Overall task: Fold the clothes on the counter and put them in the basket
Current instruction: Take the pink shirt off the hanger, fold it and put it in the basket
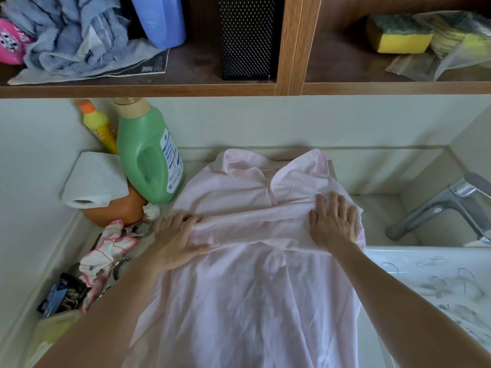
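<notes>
Left of the pink shirt (252, 301) stand a paper roll (93, 179) and a green bottle (148, 160). The left grip (172, 243) sits on the shirt's left edge, fingers bent onto a crosswise fold and thumb laid on the cloth; I cannot tell whether it pinches. The shirt lies spread on the pale surface (377, 208), collar at the far end. The right grip (333, 224) presses flat on the shirt's right side, fingers straight and apart. A metal tap (446, 205) stands right of the shirt.
</notes>
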Tool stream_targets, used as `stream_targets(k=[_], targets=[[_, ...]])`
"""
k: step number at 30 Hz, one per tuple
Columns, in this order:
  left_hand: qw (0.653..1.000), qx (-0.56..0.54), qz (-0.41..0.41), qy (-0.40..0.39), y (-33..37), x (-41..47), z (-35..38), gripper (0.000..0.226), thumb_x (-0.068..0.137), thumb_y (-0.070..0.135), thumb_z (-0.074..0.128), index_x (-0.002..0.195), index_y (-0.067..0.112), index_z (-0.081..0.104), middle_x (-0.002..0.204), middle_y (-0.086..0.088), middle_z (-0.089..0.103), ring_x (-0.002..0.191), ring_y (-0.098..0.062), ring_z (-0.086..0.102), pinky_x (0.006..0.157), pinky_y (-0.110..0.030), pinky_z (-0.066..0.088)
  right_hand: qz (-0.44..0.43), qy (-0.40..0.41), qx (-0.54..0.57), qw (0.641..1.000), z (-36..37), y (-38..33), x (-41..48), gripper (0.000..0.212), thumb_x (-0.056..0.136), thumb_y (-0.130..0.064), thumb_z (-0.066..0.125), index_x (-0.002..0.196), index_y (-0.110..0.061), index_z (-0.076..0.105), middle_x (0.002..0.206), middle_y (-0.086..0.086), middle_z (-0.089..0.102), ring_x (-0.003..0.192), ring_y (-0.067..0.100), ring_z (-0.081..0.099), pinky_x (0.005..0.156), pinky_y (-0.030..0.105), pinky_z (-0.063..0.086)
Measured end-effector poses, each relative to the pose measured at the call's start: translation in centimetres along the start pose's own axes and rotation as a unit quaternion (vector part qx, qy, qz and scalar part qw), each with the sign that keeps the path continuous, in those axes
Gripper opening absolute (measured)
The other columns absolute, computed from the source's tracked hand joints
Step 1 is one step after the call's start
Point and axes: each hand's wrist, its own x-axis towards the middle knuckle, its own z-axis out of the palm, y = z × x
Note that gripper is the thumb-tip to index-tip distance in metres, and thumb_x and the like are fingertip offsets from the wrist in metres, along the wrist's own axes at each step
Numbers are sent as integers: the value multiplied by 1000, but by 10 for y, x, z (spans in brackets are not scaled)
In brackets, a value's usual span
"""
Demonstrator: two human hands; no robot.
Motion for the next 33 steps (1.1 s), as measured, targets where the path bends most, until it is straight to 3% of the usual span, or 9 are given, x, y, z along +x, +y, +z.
stream_targets(k=[3, 6, 12, 15, 18, 21, 24, 27, 33], targets=[[999, -32, -12, -25, 4, 2, 4, 89, 80, 87, 4, 155, 41, 6, 166, 7, -4, 153, -17, 0, 119, -50, 2, -103, 66, 13, 992, -6, -29, -4, 61, 98, -33, 25, 157, -21, 21, 166, 11, 4, 153, 31, 5, 120, 60, 7], [989, -39, -45, -137, 6, 4, 10, 89, 74, 86, -7, 152, 45, -18, 157, 11, -36, 147, -12, -28, 121, -48, -10, -180, 59, 13, 982, 8, -48, -23, 62, 99, -50, 19, 156, -27, 26, 164, 8, 18, 151, 29, 17, 120, 56, 14], [977, -152, -77, 130, -6, -17, -3, 57, 97, 30, 57, 149, 18, 37, 150, -11, 40, 138, -30, 38, 111, -45, 33, -137, 18, -28, 990, 8, -38, -13, 71, 95, -61, 5, 158, -28, 13, 167, 3, 5, 153, 22, 4, 123, 46, 2], [977, -119, -124, 130, -11, -38, -2, 50, 90, 25, 69, 133, 9, 51, 124, -15, 59, 116, -37, 54, 93, -46, 45, -118, -48, -30, 991, -2, -47, 2, 66, 99, -57, 11, 158, -27, 2, 167, 2, -6, 153, 22, -8, 122, 49, -1], [970, -122, -197, 77, -7, -54, 1, 66, 85, 41, 73, 135, 8, 46, 127, -17, 54, 119, -38, 52, 93, -44, 44, -123, -38, -9, 992, -21, -79, -3, 59, 103, -39, 34, 156, -21, 15, 166, 5, 1, 152, 27, 3, 121, 51, 9], [960, -102, -258, 37, 1, -64, 6, 59, 88, 34, 70, 135, 9, 44, 131, -15, 53, 119, -32, 53, 89, -38, 46, -295, 55, 71, 951, -27, -126, -36, 53, 100, -36, 38, 151, -19, 35, 161, 6, 26, 147, 30, 29, 114, 48, 30], [963, -43, -267, -9, 1, -73, 4, 18, 89, 28, 61, 100, 13, 58, 103, -8, 67, 97, -28, 64, 69, -32, 45, -396, -46, 3, 917, 2, -148, -70, 82, 87, -68, 1, 158, -29, 14, 166, 3, 6, 153, 26, 10, 120, 47, 15], [966, -64, -249, -8, -4, -83, -1, 18, 90, 29, 55, 82, 13, 56, 88, -8, 65, 88, -29, 64, 69, -35, 48, -360, -120, -73, 922, 19, -144, -74, 106, 67, -81, -30, 157, -30, -7, 164, 3, -20, 152, 26, -15, 122, 49, -3], [938, -254, -232, -43, 1, -114, -22, 33, 91, 29, 64, 114, 15, 45, 113, -1, 57, 101, -20, 55, 81, -35, 46, -308, -171, -104, 930, -1, -163, -68, 65, 105, -44, 29, 157, -27, -7, 163, 3, -22, 151, 29, -16, 121, 55, 0]])
